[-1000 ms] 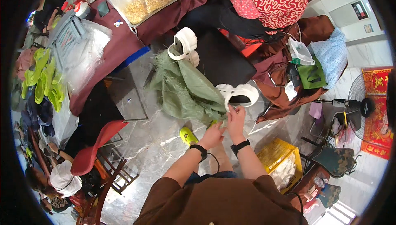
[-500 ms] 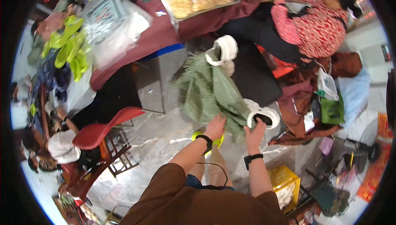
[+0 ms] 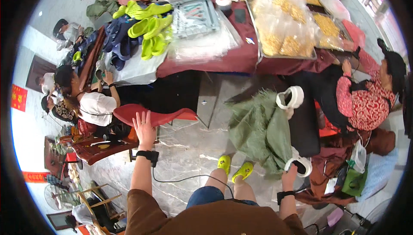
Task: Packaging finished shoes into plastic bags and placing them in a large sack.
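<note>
My left hand (image 3: 144, 130) has its fingers spread over the edge of a red plastic chair seat (image 3: 165, 115); whether it presses on the seat I cannot tell. On the right, my right hand (image 3: 289, 178) grips the rim of a white clog (image 3: 305, 167) with a dark inside; part of the fingers is hidden at the opening. That clog lies at the lower end of a frayed green woven sack (image 3: 257, 125). A second white clog (image 3: 294, 97) rests at the sack's upper end, by a black seat (image 3: 306, 138).
Lime-green clogs (image 3: 150, 26) and clear plastic bags (image 3: 206, 41) lie on the table ahead. Bagged yellowish pieces fill metal trays (image 3: 286, 57). A person in a red patterned top (image 3: 372, 106) sits at right, another in white (image 3: 98, 108) at left. A brown cloth heap (image 3: 327, 166) lies right.
My left hand has gone from the sack to the red chair at left, its fingers now spread. My right hand stays at the lower white clog. The view has swung left.
</note>
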`<action>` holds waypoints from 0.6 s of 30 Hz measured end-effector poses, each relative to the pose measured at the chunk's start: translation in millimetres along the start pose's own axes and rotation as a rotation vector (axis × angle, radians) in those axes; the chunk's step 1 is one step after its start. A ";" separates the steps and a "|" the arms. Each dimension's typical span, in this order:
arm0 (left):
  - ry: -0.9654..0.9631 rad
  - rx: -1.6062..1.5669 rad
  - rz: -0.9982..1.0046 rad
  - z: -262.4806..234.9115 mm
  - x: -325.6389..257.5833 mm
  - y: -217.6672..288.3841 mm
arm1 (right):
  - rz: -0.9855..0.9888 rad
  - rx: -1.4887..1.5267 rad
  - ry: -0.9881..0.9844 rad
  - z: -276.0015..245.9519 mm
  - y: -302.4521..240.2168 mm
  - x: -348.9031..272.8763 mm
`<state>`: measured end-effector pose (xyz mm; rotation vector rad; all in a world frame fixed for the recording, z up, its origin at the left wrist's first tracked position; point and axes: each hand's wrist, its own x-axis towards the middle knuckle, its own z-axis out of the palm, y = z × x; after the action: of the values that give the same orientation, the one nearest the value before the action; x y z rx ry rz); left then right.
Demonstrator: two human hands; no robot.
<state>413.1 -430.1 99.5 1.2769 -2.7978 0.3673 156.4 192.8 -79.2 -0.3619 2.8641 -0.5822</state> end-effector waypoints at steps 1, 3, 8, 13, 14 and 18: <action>0.012 0.009 -0.021 13.5 -2.7 -33.8 | 0.059 -0.035 -0.107 0.6 -5.3 5.8; -0.316 -0.246 -0.044 41.4 -9.8 -82.0 | 0.020 -0.026 -0.092 6.3 -18.4 11.4; 0.008 -0.333 0.115 68.8 -0.5 -66.5 | 0.174 -0.078 -0.006 9.4 -16.3 11.1; 0.068 -0.366 0.158 69.4 -7.4 -70.9 | 0.310 -0.205 -0.006 29.7 -12.8 23.9; 0.057 -0.385 0.155 67.0 -8.3 -72.0 | 0.432 -0.220 -0.038 29.5 -21.0 24.3; 0.031 -0.467 0.196 65.2 -11.4 -66.5 | 0.494 -0.296 -0.127 35.0 9.7 31.4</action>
<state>474.2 -478.8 47.6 0.8900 -2.7519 -0.2496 132.9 180.3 -119.2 0.2587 2.7576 -0.0435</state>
